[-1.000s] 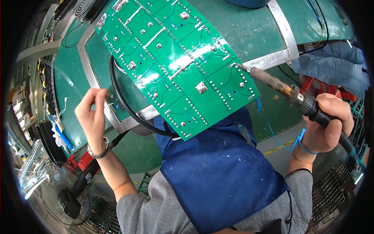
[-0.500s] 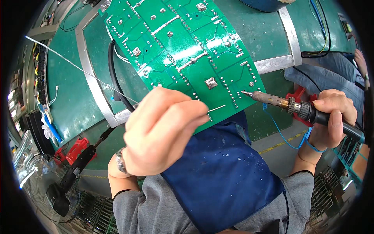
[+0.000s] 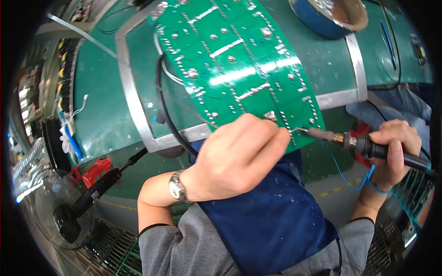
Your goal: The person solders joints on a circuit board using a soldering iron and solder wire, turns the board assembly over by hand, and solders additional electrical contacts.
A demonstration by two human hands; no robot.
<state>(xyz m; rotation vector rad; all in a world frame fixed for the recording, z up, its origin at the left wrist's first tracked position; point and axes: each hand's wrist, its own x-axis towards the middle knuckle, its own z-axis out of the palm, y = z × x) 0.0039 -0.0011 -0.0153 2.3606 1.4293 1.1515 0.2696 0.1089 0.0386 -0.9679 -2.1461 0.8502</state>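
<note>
A large green circuit board [image 3: 221, 87], dotted with solder joints, lies before me with its near edge over my blue apron [image 3: 262, 221]. My right hand [image 3: 397, 142] is wrapped round a soldering iron [image 3: 363, 145]. The iron's tip is over the board's right near part. My left hand [image 3: 244, 154] is closed in a pinch on a thin solder wire [image 3: 295, 129]; the wire's end meets or nearly meets the iron's tip. The hand hides part of the board's near left edge. Behind it, the wire's long tail runs blurred toward the upper left.
A blue round bowl [image 3: 317, 20] holding shiny metal stands at the far right. Metal frame strips [image 3: 133, 101] edge the green bench. A black cable [image 3: 168, 115] curves left of the board. A fan [image 3: 60, 216] and a red clamp-like part [image 3: 97, 171] are at lower left.
My left hand has moved right with the solder wire, up to the iron's tip. The board, bowl and bench appear shifted right and down in view. The right hand keeps its grip.
</note>
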